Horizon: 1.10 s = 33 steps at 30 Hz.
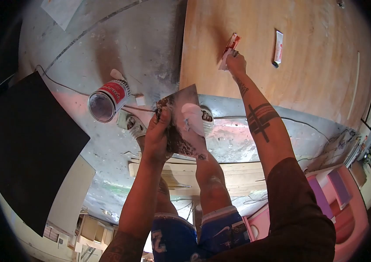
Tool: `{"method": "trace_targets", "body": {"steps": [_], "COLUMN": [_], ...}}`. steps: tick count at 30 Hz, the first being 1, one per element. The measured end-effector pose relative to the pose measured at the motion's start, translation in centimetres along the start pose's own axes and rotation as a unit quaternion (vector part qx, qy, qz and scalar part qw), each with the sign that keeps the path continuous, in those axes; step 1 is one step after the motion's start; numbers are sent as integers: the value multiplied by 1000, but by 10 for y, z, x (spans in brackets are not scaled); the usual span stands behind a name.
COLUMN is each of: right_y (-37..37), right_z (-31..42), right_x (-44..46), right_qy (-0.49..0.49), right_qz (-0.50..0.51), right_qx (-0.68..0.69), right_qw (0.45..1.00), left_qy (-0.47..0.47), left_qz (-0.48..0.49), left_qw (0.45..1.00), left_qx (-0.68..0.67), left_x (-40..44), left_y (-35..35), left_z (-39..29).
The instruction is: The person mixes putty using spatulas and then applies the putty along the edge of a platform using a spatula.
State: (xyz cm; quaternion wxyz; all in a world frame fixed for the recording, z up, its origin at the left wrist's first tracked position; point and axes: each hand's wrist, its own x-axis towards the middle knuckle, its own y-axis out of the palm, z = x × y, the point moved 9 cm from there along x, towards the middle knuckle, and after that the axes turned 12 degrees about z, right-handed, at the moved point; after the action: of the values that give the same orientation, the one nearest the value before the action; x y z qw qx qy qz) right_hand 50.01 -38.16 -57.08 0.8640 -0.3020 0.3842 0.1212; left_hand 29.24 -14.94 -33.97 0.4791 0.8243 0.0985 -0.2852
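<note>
My left hand [161, 126] is closed round the edge of a dark square board [177, 139], which carries a mound of pale pink paste [193, 120]. Over the wooden panel [307, 83], my right hand [236, 63] grips a spreader [224, 60] with pale paste on its blade. Just beyond that hand is a red and white tube [233, 40]; whether the hand touches it is unclear. Another white tube [279, 47] with a black cap lies farther right on the panel.
An open can [117, 94] with a red label stands on the grey floor, a small white block [140, 100] beside it. A black sheet [37, 153] is at the left. Long boards [242, 179] lie near my legs. Pink furniture [351, 214] is at the lower right.
</note>
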Motion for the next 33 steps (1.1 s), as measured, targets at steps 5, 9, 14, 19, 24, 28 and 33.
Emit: {"method": "trace_targets", "body": {"steps": [5,9,14,19,24,28,33], "right_y": [8,13,15,34,46,51,57], "right_z": [13,27,22,-23,-42,-37,-42], "right_x": [-2,-8,-9,18,28,13,8], "right_qy": [-49,-69,-41,-3,2,3,75], "right_qz": [30,53,89,151,156,166,153], "right_qx": [-64,-134,-116,184,257,255,324], "right_qw": [996,987,988,971,954,953,930], "left_qy": [13,6,9,13,20,7,10], "left_qz": [20,-17,-62,-25,1,11,-6], "left_qw": [999,1000,998,1000,1000,999,999], "left_qx": [-25,-10,-6,-10,-17,-31,-30], "left_x": [-1,-4,-6,-5,-1,0,3], "left_y": [-1,3,-3,4,3,6,8], "left_z": [0,0,3,3,4,8,8]}}
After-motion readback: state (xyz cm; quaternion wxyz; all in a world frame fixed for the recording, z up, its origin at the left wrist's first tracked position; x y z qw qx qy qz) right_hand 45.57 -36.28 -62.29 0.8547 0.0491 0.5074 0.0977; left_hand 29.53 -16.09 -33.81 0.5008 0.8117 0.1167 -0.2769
